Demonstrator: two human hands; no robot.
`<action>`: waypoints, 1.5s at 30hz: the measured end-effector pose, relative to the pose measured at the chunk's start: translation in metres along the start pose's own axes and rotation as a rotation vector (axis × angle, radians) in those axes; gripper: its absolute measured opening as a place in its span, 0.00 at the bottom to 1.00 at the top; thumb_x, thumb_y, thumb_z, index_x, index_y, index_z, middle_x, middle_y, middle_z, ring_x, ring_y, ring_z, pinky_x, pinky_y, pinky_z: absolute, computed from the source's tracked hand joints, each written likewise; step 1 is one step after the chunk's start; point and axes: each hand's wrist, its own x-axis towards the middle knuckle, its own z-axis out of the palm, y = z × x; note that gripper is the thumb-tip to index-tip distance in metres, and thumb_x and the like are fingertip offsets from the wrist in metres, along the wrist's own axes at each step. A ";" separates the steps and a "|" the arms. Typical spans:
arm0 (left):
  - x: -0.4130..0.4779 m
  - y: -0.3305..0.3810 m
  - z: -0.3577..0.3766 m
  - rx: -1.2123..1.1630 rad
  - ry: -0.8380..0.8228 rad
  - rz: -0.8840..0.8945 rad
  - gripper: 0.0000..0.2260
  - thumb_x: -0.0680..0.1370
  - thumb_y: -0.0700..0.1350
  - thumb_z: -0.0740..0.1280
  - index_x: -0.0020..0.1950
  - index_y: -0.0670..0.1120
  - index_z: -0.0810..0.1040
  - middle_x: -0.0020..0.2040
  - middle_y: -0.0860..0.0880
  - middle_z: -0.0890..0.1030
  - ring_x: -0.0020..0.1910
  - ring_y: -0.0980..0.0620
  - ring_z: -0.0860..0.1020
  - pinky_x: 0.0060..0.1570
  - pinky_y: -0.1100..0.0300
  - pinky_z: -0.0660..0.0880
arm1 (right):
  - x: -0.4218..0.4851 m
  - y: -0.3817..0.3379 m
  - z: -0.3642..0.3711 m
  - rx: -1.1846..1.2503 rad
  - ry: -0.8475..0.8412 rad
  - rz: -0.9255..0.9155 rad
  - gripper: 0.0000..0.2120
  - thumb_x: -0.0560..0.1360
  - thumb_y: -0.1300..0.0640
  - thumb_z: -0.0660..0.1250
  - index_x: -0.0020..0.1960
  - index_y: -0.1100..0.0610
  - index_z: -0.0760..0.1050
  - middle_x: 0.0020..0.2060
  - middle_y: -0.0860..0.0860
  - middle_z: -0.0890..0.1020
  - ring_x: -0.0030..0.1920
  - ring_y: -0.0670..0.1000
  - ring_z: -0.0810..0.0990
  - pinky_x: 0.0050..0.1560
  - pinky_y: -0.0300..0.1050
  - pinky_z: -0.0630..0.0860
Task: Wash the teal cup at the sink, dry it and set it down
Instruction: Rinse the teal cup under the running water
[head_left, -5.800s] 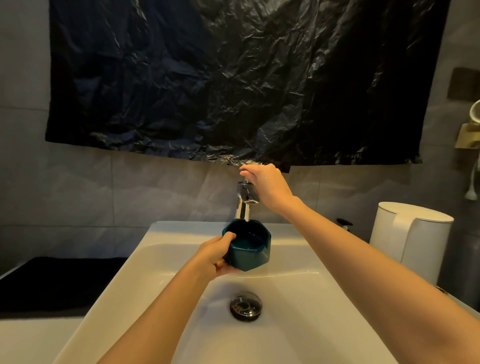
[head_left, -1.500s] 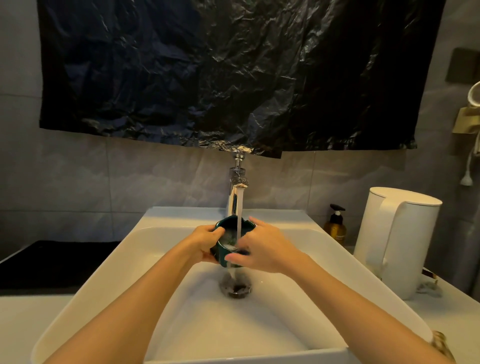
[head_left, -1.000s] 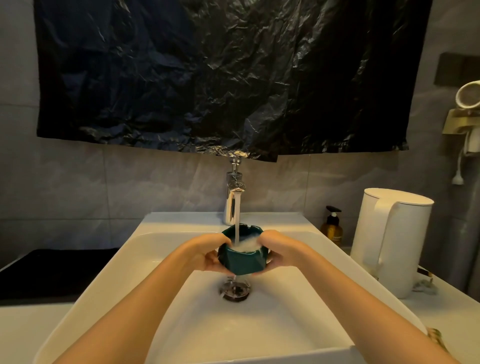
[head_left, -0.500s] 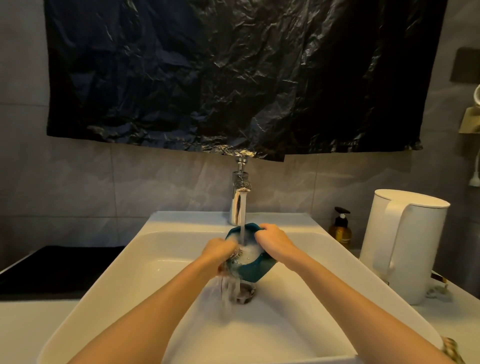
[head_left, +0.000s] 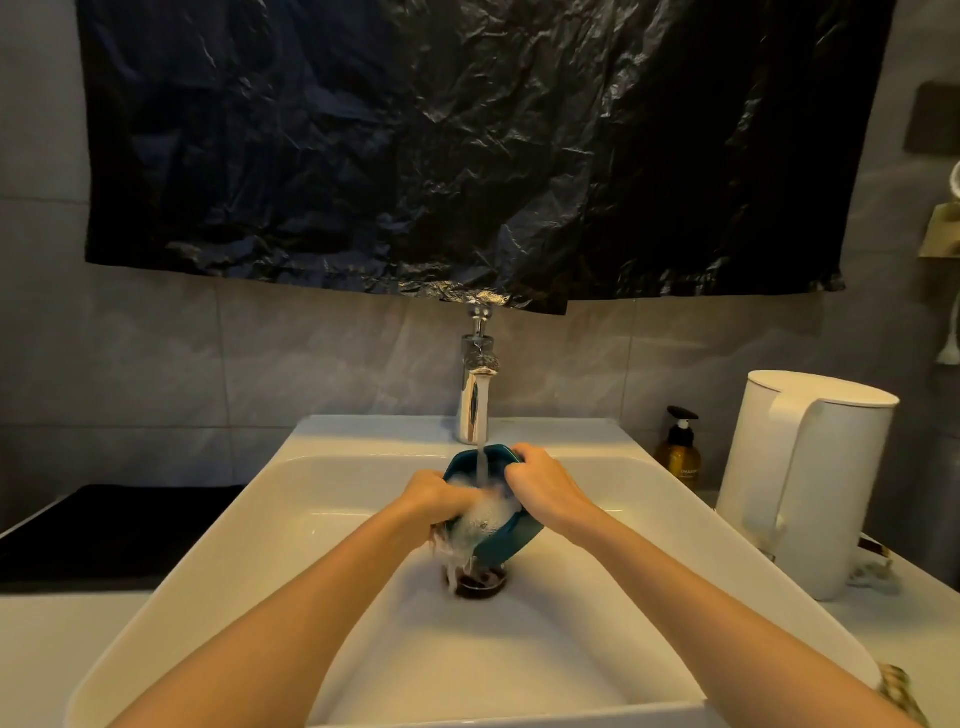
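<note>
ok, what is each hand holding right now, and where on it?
Both hold the teal cup, tilted under the water stream: left hand grips its left rim, right hand its right rim.

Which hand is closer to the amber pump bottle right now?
Right. The right hand grips the rim of the teal cup, to the left of the amber pump bottle; the left hand holds the cup's opposite side, farther left.

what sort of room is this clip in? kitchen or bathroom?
Most likely a bathroom, though not certain: a white basin with a chrome tap running, grey tiled wall behind, and a pump bottle at its right. The white kettle nearby hints it may double as a kitchenette.
</note>
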 end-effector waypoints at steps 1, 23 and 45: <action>0.000 0.000 0.000 -0.009 0.025 0.028 0.13 0.73 0.46 0.71 0.52 0.42 0.74 0.45 0.44 0.77 0.44 0.47 0.75 0.38 0.59 0.74 | 0.000 0.000 0.001 0.017 -0.004 -0.003 0.13 0.75 0.60 0.55 0.58 0.54 0.71 0.50 0.55 0.78 0.49 0.54 0.76 0.51 0.49 0.74; 0.001 0.001 0.004 -0.143 0.069 0.033 0.11 0.79 0.38 0.58 0.59 0.42 0.74 0.53 0.40 0.79 0.49 0.43 0.78 0.41 0.53 0.79 | 0.006 0.007 0.006 0.121 0.039 0.009 0.16 0.76 0.62 0.54 0.61 0.53 0.69 0.52 0.53 0.77 0.53 0.54 0.76 0.58 0.52 0.75; -0.006 0.005 -0.003 -0.015 -0.152 0.272 0.26 0.78 0.41 0.66 0.73 0.48 0.62 0.68 0.46 0.72 0.63 0.46 0.72 0.57 0.50 0.72 | 0.009 0.034 -0.013 -0.611 0.484 -0.568 0.34 0.69 0.63 0.73 0.71 0.58 0.63 0.57 0.55 0.74 0.51 0.56 0.77 0.39 0.51 0.80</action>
